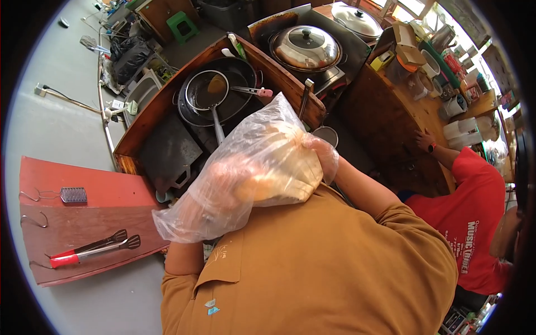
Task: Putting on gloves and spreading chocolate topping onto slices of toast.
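Note:
A clear plastic bag (276,121) with pale yellowish, flat food (268,182) in it is spread before my chest. My left hand (222,180) is inside the bag, seen blurred through the film against the food; whether its fingers grip the food is unclear. Clear film, perhaps a glove, covers my right hand (320,148), which pinches the gathered side of the bag. Beyond the bag a wok (245,77) holds dark liquid, with a round strainer (215,119) and tongs (247,90) lying across it.
A wooden surround (125,140) encloses the wok and a black griddle (167,144). Farther off, a lidded pan (307,48) sits on a stove. Tongs (96,249) and a small grater (73,195) hang on a red board at left. A person in red (473,209) leans at a wooden counter (402,109) at right.

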The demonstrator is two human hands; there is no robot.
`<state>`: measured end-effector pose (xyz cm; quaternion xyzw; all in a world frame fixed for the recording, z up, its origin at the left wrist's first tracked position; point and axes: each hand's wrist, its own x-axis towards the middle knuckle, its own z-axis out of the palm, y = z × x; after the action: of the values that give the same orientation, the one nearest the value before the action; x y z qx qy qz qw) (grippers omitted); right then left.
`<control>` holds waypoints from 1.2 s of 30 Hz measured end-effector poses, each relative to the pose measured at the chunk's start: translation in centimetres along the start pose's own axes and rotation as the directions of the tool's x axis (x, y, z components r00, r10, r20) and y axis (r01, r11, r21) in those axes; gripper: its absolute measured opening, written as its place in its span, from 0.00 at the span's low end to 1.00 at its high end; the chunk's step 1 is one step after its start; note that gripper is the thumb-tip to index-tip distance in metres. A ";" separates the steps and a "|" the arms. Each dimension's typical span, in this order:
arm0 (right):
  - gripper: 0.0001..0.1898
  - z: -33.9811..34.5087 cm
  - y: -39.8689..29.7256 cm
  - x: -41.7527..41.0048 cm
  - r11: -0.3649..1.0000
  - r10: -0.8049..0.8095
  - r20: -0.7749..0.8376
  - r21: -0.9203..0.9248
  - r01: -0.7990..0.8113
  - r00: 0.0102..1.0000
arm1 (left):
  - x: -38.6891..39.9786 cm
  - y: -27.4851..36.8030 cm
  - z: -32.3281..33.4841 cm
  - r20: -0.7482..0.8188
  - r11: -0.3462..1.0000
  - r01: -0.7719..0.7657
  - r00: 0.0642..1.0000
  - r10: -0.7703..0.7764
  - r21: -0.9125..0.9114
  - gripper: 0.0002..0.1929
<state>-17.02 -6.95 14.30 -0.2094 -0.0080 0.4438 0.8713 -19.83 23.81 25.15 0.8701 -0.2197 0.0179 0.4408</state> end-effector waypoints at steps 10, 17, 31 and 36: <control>0.32 -1.9 0.2 1.2 0.918 -0.390 -0.273 -0.034 0.396 0.880 | -3.0 -1.9 -5.7 -0.380 0.785 0.028 0.864 -0.331 -0.619 0.17; 0.35 -4.9 0.7 -0.9 0.860 -0.490 -0.333 -0.033 0.509 0.806 | -6.5 -18.0 -5.5 -0.425 0.309 -0.291 0.607 -0.672 -0.905 0.24; 0.33 0.4 -2.6 0.7 0.930 -0.352 -0.249 -0.205 0.306 0.902 | -4.3 0.4 -1.9 -0.647 0.841 0.024 0.650 0.397 0.541 0.38; 0.22 8.2 -2.2 4.1 0.958 -0.284 -0.133 -0.092 0.273 0.950 | 0.9 1.6 1.9 -0.085 0.478 -0.180 0.872 0.482 0.860 0.40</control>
<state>-14.48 -2.00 21.91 -0.2695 0.0098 0.2995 0.9152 -19.94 21.11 25.41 0.8971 -0.2770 0.3442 -0.0064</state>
